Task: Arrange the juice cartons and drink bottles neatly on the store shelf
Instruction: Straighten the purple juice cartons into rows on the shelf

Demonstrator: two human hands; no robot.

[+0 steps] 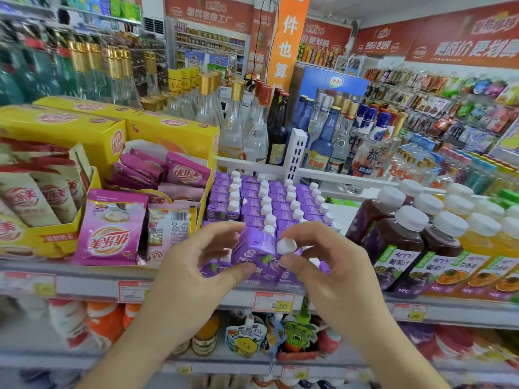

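1. Right now the right hand (pixel 331 265) pinches the white cap (pixel 286 245) of a purple juice carton (pixel 258 248), one fingertip above the cap and the thumb under it. The left hand (pixel 196 265) has its thumb on the carton's lower front face and its fingers curled over the left top edge, so both hands are closed on the same carton.

2. That carton sits tilted at the front edge of the shelf (pixel 84 282), leaning against the front of the purple carton block (pixel 266 200) behind it. It is not yet squared with its neighbours.

3. To do this step well, I would shift the load to the left hand, which has the body of the carton. A grip on the cap alone lets the carton swing.

4. Stand the carton upright first, then slide it back until it touches the carton behind, with its cap in line with the caps of that column.

5. Keep the printed face forward and flush with the shelf lip, above the price tag (pixel 273 301).

6. Watch the sides: the pink sachets (pixel 112 234) lean just to the left and the dark grape juice bottles (pixel 393 242) stand near on the right. A wide elbow could likely topple either.

7. Behind the block a white rail (pixel 337 175) fences off the glass liquor bottles (pixel 252 130), so pushing the row back should be safe.
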